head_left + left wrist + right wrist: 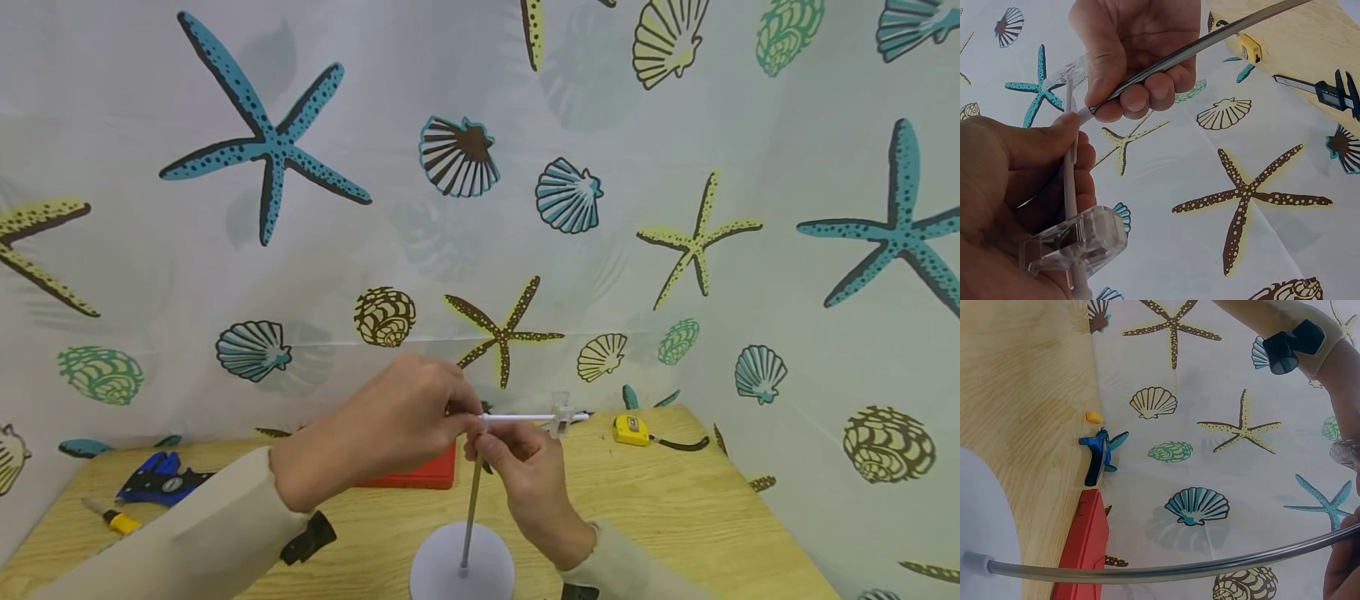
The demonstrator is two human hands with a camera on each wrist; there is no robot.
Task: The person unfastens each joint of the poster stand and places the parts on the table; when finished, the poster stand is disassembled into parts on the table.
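My left hand [401,421] pinches a thin white crossbar [521,417] near its middle between thumb and fingers. A clear plastic clip [1088,240] sits on the crossbar's near end in the left wrist view, and a second clear clip [562,414] is toward the other end. My right hand [536,483] grips the top of a slim metal pole [473,500], thumb on one side and fingers curled round the other. Pole top and crossbar meet between the two hands; the fingers partly hide the joint. Below, the pole stands in a round white base [435,575] on the table.
A red case [427,477] lies behind the left forearm. At the left are a blue hand tool [161,482] and a yellow-and-black handled tool [120,521]. A yellow tape measure [632,430] lies back right. Digital calipers [1329,94] show in the left wrist view. A patterned curtain [480,250] hangs behind.
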